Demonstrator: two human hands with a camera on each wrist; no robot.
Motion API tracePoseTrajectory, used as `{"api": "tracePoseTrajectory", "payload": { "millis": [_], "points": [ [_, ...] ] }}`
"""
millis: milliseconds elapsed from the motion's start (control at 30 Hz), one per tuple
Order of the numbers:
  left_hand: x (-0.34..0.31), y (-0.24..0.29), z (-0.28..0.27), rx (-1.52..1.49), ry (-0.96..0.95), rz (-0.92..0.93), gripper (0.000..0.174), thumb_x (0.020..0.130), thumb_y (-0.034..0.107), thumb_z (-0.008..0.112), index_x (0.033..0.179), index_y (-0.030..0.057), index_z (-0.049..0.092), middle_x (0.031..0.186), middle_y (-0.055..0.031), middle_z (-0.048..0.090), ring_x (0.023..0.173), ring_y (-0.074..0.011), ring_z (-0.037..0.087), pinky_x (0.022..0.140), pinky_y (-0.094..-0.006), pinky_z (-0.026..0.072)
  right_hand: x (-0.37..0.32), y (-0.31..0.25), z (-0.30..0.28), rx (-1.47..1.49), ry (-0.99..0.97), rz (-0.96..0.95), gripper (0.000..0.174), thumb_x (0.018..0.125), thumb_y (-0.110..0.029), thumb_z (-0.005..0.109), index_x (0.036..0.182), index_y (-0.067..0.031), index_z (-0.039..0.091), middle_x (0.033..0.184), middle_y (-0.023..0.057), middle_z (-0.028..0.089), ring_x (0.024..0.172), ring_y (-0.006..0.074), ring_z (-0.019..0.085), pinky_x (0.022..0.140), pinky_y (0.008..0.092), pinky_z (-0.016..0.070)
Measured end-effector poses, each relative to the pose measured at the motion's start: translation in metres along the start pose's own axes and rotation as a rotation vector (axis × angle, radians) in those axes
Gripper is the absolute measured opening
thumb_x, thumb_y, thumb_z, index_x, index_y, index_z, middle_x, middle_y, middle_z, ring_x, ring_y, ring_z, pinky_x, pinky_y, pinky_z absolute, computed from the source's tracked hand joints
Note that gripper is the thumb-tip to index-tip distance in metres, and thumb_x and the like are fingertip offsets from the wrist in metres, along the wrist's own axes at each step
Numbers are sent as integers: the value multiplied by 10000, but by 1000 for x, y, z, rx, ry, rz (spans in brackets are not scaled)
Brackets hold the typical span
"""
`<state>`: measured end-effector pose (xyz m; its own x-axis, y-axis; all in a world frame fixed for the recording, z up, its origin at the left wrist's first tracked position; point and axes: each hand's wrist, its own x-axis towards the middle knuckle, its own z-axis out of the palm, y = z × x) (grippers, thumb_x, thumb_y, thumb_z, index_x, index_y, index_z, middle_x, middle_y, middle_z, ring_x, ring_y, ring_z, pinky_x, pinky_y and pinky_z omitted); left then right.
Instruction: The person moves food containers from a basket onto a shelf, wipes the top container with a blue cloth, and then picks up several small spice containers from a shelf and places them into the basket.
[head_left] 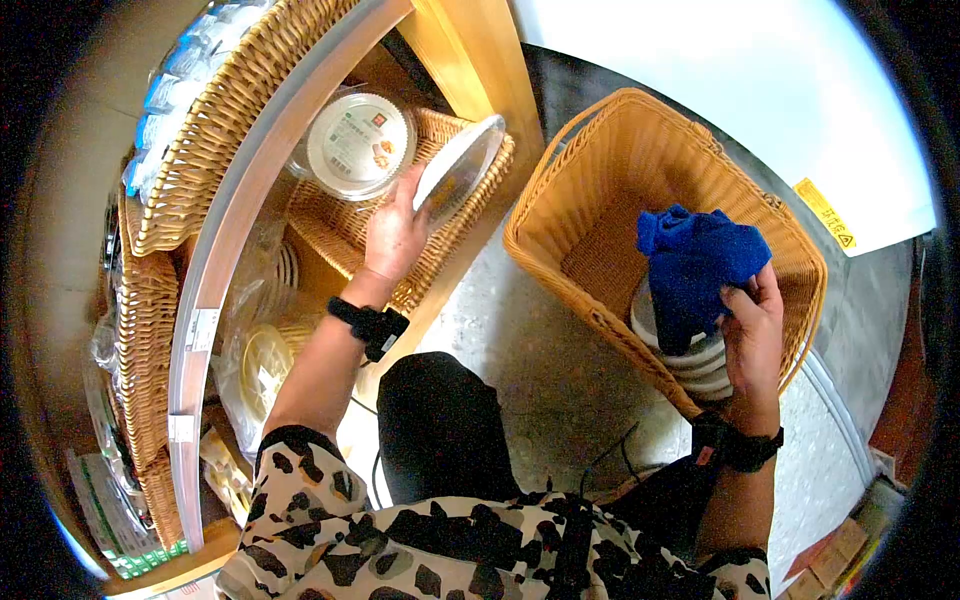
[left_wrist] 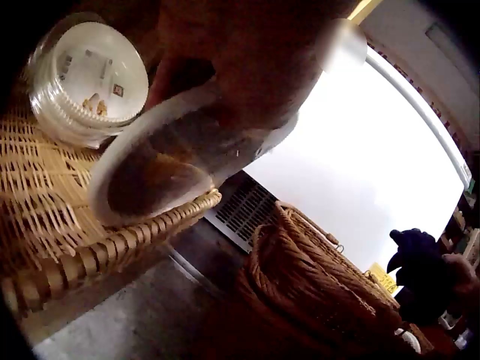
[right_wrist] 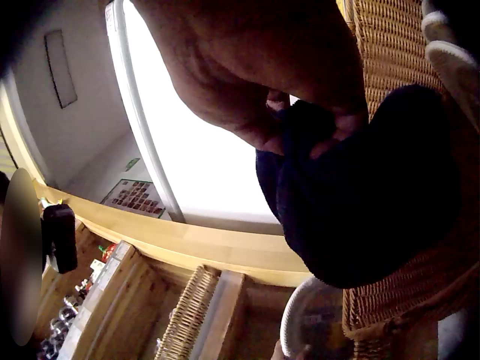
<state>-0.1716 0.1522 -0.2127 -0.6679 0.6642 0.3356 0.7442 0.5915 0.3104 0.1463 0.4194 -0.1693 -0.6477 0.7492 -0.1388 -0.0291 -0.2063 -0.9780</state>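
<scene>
My left hand (head_left: 395,235) grips a round white-rimmed pack (head_left: 462,170) with a see-through face, tilted on edge over a small wicker basket (head_left: 335,240) on the shelf. Beside it in that basket lie similar round packs (head_left: 360,145), the top one bearing a printed label. With thumb and fingers my right hand (head_left: 755,335) pinches a bunched blue cloth (head_left: 700,260). The cloth hangs over the tall wicker basket (head_left: 570,140) and partly hides several white-rimmed round packs (head_left: 700,370) inside it. In the right wrist view the cloth (right_wrist: 367,195) looks dark.
A wooden shelf with a curved-looking front edge (head_left: 215,250) stands at the left, holding another wicker basket (head_left: 205,130) of wrapped goods. Bagged items (head_left: 265,370) sit on a lower level. A large white cabinet (head_left: 700,60) with a yellow label (head_left: 825,215) is beyond the tall basket.
</scene>
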Motion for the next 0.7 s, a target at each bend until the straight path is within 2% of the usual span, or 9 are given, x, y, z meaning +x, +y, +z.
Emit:
{"api": "tracePoseTrajectory", "payload": {
  "millis": [100, 133, 233, 267, 367, 500, 600, 700],
  "points": [
    [0, 10, -7, -104, -143, 69, 543, 810, 137, 599, 1301, 130, 366, 1132, -198, 569, 897, -378, 610, 771, -424, 511, 2, 2, 1, 15, 13, -13, 522, 747, 38, 503, 1265, -24, 483, 1093, 53, 593, 927, 130, 567, 797, 238, 451],
    [-1, 17, -12, -104, -250, 21, 616, 784, 200, 641, 1324, 136, 353, 1191, -186, 536, 988, -355, 584, 842, -410, 487, 2, 1, 2, 25, 26, -17, 520, 745, 37, 504, 1261, -25, 485, 1086, 51, 594, 912, 125, 567, 783, 233, 452],
    [-2, 30, -10, -63, -341, 59, 743, 723, 157, 728, 1348, 108, 330, 1226, -177, 521, 1074, -306, 557, 918, -373, 455, 2, -2, 1, 38, 26, -7, 511, 746, 31, 509, 1253, -29, 493, 1063, 40, 596, 860, 106, 561, 736, 218, 450],
    [-1, 35, -11, -100, -368, 85, 801, 699, 201, 745, 1366, 111, 311, 1271, -166, 490, 1127, -307, 519, 945, -371, 437, 2, -3, 1, 39, 19, -1, 508, 747, 29, 511, 1251, -30, 495, 1055, 37, 597, 842, 99, 558, 720, 214, 449],
    [-3, 32, -3, 30, -429, 124, 791, 707, 269, 704, 1376, 133, 304, 1218, -188, 487, 1085, -346, 521, 931, -392, 437, 1, -4, -1, 5, 37, 17, 499, 753, 17, 519, 1248, -38, 500, 1025, 27, 599, 809, 80, 548, 670, 198, 441],
    [-2, 37, -7, 4, -478, 69, 822, 687, 252, 721, 1379, 123, 297, 1210, -194, 480, 1087, -346, 515, 944, -392, 427, 2, -1, -1, 45, 48, -1, 498, 755, 2, 531, 1249, -49, 506, 989, 15, 601, 740, 66, 536, 620, 186, 430],
    [-2, 37, -6, -22, -449, 98, 847, 682, 248, 735, 1388, 124, 284, 1221, -197, 468, 1113, -340, 500, 962, -384, 413, 5, -1, 2, 58, 69, -8, 495, 755, 0, 535, 1247, -52, 509, 978, 13, 602, 733, 68, 537, 617, 185, 431],
    [1, 43, -17, -76, -558, 22, 871, 676, 188, 750, 1397, 114, 267, 1347, -167, 410, 1222, -304, 428, 1019, -368, 367, 4, -4, -6, 35, 44, 34, 496, 758, 12, 532, 1249, -50, 505, 999, 25, 606, 773, 91, 560, 657, 201, 453]
  ]
}}
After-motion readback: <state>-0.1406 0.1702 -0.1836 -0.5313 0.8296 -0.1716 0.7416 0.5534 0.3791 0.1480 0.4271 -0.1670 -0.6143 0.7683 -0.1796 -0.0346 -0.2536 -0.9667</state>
